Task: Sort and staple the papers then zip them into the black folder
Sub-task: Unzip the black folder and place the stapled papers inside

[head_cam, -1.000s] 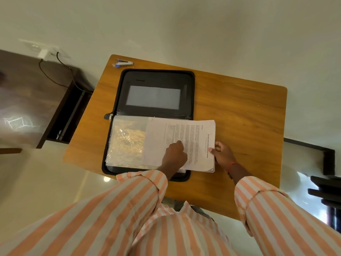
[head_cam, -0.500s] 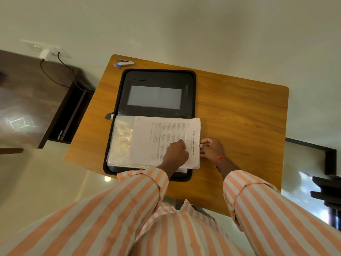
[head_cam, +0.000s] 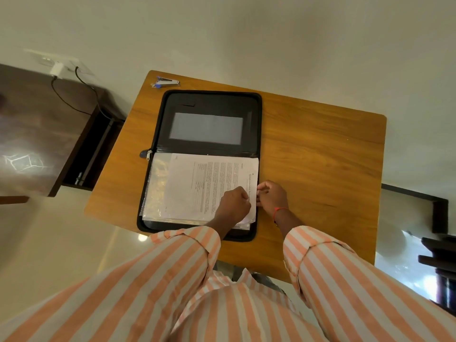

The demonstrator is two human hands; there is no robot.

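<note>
The black folder (head_cam: 212, 102) lies open on the wooden table (head_cam: 320, 156), its zipper pull (head_cam: 148, 154) at the left hinge. A stack of printed papers (head_cam: 209, 183) rests on the near half, lying partly inside a clear plastic sleeve (head_cam: 156, 188). My left hand (head_cam: 234, 203) is curled on the stack's right part, pressing it down. My right hand (head_cam: 271, 197) pinches the stack's right edge, just beside the left hand. A small blue and silver stapler (head_cam: 165, 82) sits at the table's far left corner, beyond the folder.
A dark wooden cabinet (head_cam: 37, 119) stands left of the table, with a white charger (head_cam: 57, 69) and black cable plugged in above it. Bare tabletop stretches right of the folder. Dark furniture (head_cam: 439, 255) stands at the right edge.
The papers have slid left, further into the sleeve, and now lie within the folder's outline. My right hand moved left with their edge and now meets my left hand.
</note>
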